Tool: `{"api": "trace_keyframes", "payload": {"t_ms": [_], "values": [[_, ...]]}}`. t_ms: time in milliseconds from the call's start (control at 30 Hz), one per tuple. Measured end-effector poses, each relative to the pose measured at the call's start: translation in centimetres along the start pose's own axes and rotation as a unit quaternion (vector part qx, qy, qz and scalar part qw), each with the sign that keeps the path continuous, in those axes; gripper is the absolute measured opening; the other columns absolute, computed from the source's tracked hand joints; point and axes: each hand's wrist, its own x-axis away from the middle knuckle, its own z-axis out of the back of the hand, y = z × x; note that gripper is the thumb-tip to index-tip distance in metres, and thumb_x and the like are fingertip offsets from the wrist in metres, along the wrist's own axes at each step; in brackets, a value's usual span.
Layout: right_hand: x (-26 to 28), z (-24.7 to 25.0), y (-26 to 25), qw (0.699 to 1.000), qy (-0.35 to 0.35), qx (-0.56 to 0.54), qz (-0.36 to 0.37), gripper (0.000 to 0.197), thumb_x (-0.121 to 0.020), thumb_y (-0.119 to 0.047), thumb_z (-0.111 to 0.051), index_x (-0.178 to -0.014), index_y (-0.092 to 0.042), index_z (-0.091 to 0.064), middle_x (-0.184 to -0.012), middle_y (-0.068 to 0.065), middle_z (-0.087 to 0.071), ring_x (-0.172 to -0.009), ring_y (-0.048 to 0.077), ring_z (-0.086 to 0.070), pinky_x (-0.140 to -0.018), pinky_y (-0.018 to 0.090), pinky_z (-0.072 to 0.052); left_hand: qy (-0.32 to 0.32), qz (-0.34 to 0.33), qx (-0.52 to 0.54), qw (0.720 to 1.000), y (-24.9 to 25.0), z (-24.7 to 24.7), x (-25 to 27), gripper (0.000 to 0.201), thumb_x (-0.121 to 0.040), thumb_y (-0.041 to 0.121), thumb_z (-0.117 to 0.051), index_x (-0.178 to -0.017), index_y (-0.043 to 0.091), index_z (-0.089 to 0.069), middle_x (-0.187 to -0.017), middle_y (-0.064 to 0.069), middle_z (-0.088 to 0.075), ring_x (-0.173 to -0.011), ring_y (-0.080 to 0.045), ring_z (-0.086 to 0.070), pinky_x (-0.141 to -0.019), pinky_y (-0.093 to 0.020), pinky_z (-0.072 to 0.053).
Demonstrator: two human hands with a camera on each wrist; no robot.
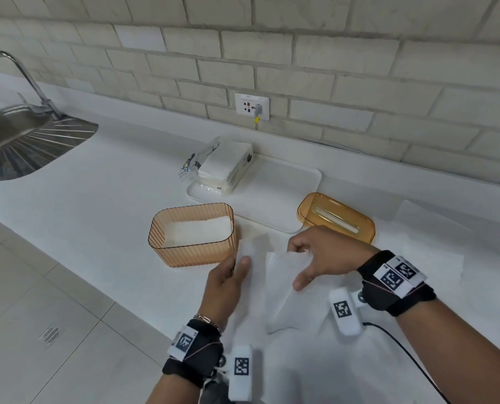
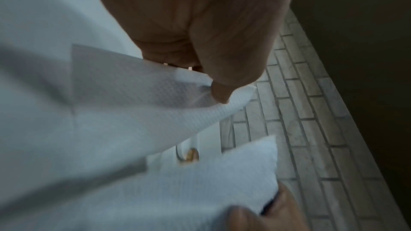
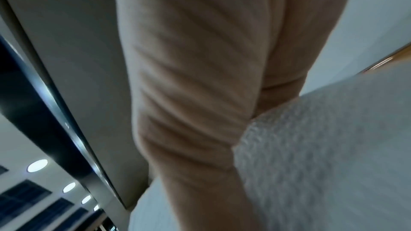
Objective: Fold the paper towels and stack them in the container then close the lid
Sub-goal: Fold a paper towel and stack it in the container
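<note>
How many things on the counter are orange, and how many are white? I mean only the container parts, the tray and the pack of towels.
Orange: 2 (container, lid)
White: 2 (tray, pack of towels)
Total: 4

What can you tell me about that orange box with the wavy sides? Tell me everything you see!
The orange box is see-through plastic with ribbed, wavy walls and rounded corners. It stands upright on the white counter, just left of the hands, and neither hand touches it. Its top is open; the matching orange lid lies apart, to the right. Inside sits white folded paper towel, low in the box. The white tray behind it is close by.
</note>
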Motion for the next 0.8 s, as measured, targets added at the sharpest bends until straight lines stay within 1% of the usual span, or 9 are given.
{"api": "trace_keyframes", "payload": {"t_ms": [67,133,200,300,400,467,533,700,800], "values": [[0.2,0.6,-0.3,0.999,0.011,-0.033,0.001,0.040,-0.063,-0.033,-0.101,-0.083,-0.035,-0.066,-0.081,-0.023,-0.073,-0.074,-0.006,-0.066,-0.062,0.010,-0.045,-0.039,0.034,0.066,0.997,0.5,-1.8,0.2,0.063,-0.090,0.060,-0.072,-0.107,0.000,-0.065,-0.102,-0.018,-0.072,-0.095,-0.027,-0.062,-0.089,-0.051,-0.053],[0.1,0.7,-0.1,0.998,0.020,-0.058,-0.008,0.041,-0.064,-0.029,-0.101,-0.089,-0.034,-0.068,-0.082,-0.026,-0.073,-0.074,-0.010,-0.067,-0.061,0.007,-0.045,-0.070,0.065,0.104,0.990,0.9,-3.1,0.3,0.046,-0.102,0.047,-0.061,-0.115,0.004,-0.071,-0.116,-0.022,-0.075,-0.101,-0.029,-0.068,-0.092,-0.052,-0.056],[0.0,0.5,0.3,0.996,0.034,-0.075,-0.023,0.047,-0.062,-0.031,-0.102,-0.097,-0.030,-0.070,-0.091,-0.020,-0.075,-0.080,-0.005,-0.068,-0.062,0.009,-0.045,-0.094,0.096,0.124,0.983,1.5,-3.8,0.6,0.040,-0.110,0.039,-0.049,-0.120,0.011,-0.075,-0.120,-0.019,-0.076,-0.105,-0.029,-0.073,-0.087,-0.044,-0.059],[-0.3,-0.1,0.9,0.994,0.064,-0.068,-0.057,0.059,-0.058,-0.037,-0.103,-0.107,-0.026,-0.071,-0.107,-0.013,-0.073,-0.095,0.005,-0.066,-0.072,0.017,-0.049,-0.113,0.105,0.136,0.979,1.6,-4.3,0.9,0.051,-0.110,0.051,-0.041,-0.123,0.015,-0.076,-0.118,-0.012,-0.078,-0.110,-0.029,-0.075,-0.096,-0.047,-0.059],[-0.4,-0.8,1.8,0.991,0.066,-0.083,-0.085,0.059,-0.053,-0.039,-0.104,-0.100,-0.028,-0.071,-0.105,-0.010,-0.074,-0.096,0.009,-0.071,-0.077,0.026,-0.054,-0.116,0.069,0.089,0.987,1.0,-4.6,0.9,0.030,-0.104,0.040,-0.061,-0.108,0.016,-0.079,-0.107,-0.012,-0.080,-0.099,-0.033,-0.077,-0.089,-0.049,-0.061],[-0.1,-0.7,2.2,0.989,0.063,-0.075,-0.113,0.066,-0.052,-0.037,-0.104,-0.107,-0.029,-0.068,-0.109,-0.009,-0.073,-0.096,0.009,-0.070,-0.079,0.028,-0.055,-0.097,0.051,0.041,0.993,0.4,-4.7,0.5,0.017,-0.101,0.027,-0.068,-0.098,0.014,-0.079,-0.100,-0.012,-0.081,-0.092,-0.034,-0.076,-0.084,-0.050,-0.062],[0.5,-0.3,2.8,0.986,0.061,-0.051,-0.144,0.074,-0.053,-0.034,-0.104,-0.115,-0.031,-0.064,-0.116,-0.006,-0.069,-0.098,0.010,-0.068,-0.085,0.032,-0.056,-0.076,0.053,0.027,0.995,-0.1,-4.7,0.0,0.019,-0.101,0.025,-0.068,-0.090,0.013,-0.078,-0.092,-0.009,-0.080,-0.082,-0.028,-0.073,-0.077,-0.045,-0.060],[3.2,2.0,2.6,0.984,0.076,0.028,-0.158,0.053,-0.069,-0.019,-0.097,-0.109,-0.036,-0.066,-0.118,-0.008,-0.057,-0.101,0.008,-0.062,-0.082,0.028,-0.048,-0.036,0.051,0.014,0.998,-0.4,-4.0,-1.4,0.023,-0.104,0.031,-0.063,-0.096,0.015,-0.077,-0.095,-0.011,-0.080,-0.083,-0.025,-0.071,-0.080,-0.046,-0.060],[4.6,2.6,0.6,0.994,0.024,0.057,-0.092,0.038,-0.075,-0.018,-0.094,-0.097,-0.037,-0.071,-0.112,-0.017,-0.063,-0.088,-0.009,-0.055,-0.073,0.021,-0.043,-0.061,0.016,-0.002,0.998,0.4,-4.4,-1.8,0.027,-0.104,0.037,-0.061,-0.093,0.016,-0.073,-0.088,-0.004,-0.075,-0.083,-0.020,-0.066,-0.076,-0.039,-0.055]]}}
